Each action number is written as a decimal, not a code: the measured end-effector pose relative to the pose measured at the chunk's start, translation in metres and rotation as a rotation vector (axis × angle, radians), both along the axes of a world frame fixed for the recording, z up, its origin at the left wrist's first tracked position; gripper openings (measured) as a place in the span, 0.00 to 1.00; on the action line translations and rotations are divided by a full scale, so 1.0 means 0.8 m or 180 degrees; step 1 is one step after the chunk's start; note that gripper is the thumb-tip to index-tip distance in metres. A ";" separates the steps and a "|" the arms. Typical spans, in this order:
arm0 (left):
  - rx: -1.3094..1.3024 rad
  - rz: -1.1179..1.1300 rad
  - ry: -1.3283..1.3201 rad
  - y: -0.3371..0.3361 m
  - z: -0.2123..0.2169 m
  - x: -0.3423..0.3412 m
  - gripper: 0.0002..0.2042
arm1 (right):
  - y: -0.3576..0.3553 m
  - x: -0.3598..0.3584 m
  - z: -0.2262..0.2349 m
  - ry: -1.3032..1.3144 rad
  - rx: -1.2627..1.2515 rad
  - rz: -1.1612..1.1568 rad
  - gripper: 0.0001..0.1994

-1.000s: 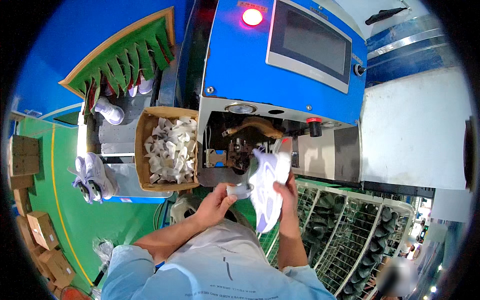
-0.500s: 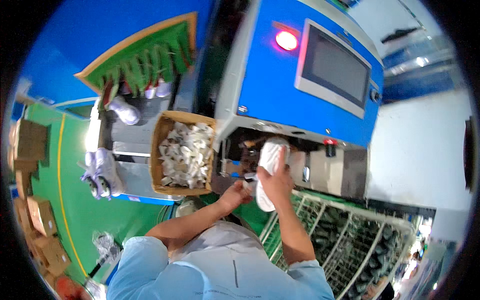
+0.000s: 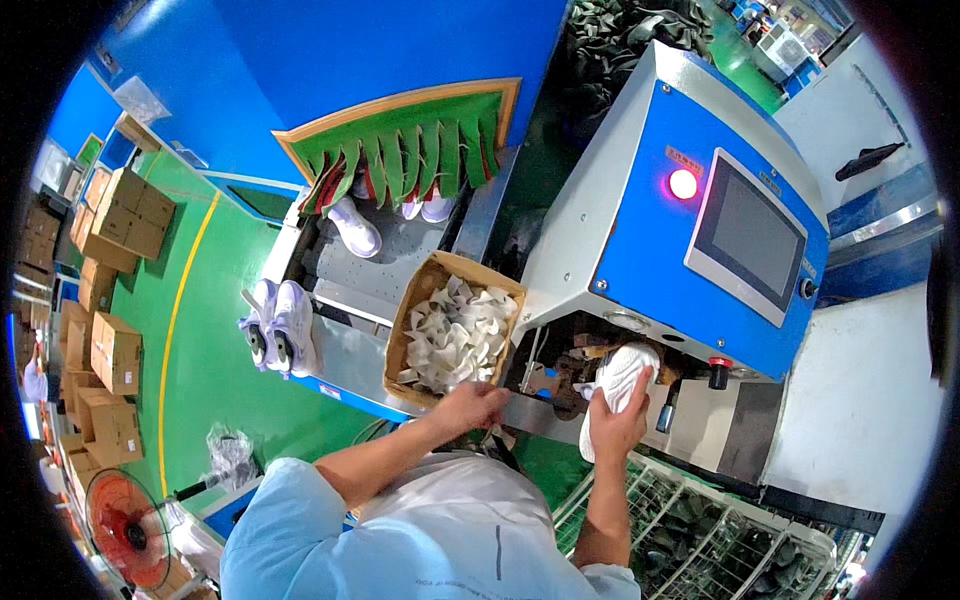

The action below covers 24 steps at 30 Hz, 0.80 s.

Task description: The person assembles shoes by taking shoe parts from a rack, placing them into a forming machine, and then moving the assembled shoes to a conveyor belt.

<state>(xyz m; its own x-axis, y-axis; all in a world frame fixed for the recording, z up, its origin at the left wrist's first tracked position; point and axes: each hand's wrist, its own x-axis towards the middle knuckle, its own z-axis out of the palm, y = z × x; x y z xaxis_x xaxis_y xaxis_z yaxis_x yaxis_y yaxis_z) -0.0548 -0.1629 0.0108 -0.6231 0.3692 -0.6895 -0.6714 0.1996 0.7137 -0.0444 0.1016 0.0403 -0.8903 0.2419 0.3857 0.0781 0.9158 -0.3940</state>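
My right hand [image 3: 618,425] grips a white shoe [image 3: 626,370] with its pale sole turned up toward me. The forefinger lies stretched along the sole, and the shoe's far end is at the opening under the blue machine [image 3: 640,210]. My left hand [image 3: 470,408] is apart from the shoe, by the near right corner of a cardboard box [image 3: 396,345]. Its fingers are pressed together; whatever they may hold is hidden. Many small white curved pieces [image 3: 455,335] fill that box.
Left of the box, a pair of white-and-lilac shoes [image 3: 290,325] stands on the conveyor end. Another shoe [image 3: 355,230] comes out under green curtain strips [image 3: 400,165]. A wire rack [image 3: 690,520] stands below right, an orange fan [image 3: 128,530] lower left, cartons [image 3: 115,350] far left.
The view has shifted, so the scene sits further right and lower. My left hand has moved away from the shoe toward the box. My right hand still holds the shoe at the machine.
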 end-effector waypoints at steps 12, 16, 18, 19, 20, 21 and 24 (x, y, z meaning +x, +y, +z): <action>0.1875 -0.1480 -0.2437 0.090 -0.022 0.044 0.36 | -0.054 0.212 0.103 -0.2419 -0.0085 0.0651 0.44; 0.1448 -0.1518 -0.2044 0.081 -0.013 0.047 0.26 | -0.018 0.154 0.057 -0.2120 -0.3605 -0.1090 0.50; 0.1175 -0.1476 -0.1774 0.080 -0.013 0.060 0.26 | -0.022 0.118 0.038 -0.1971 -0.4152 -0.1062 0.49; 0.0811 -0.1330 -0.1799 0.079 -0.004 0.067 0.27 | -0.039 0.109 0.010 -0.1307 -0.4580 -0.1193 0.47; 0.1011 -0.1473 -0.1709 0.079 -0.003 0.072 0.27 | -0.061 0.107 -0.024 -0.0612 -0.4940 -0.1298 0.45; 0.1142 -0.1530 -0.1568 0.064 -0.014 0.064 0.28 | -0.071 0.102 -0.044 0.0087 -0.5334 -0.1251 0.43; 0.1225 -0.1046 -0.1305 0.028 -0.072 0.032 0.24 | -0.048 0.154 0.022 0.0194 -0.5601 -0.0244 0.43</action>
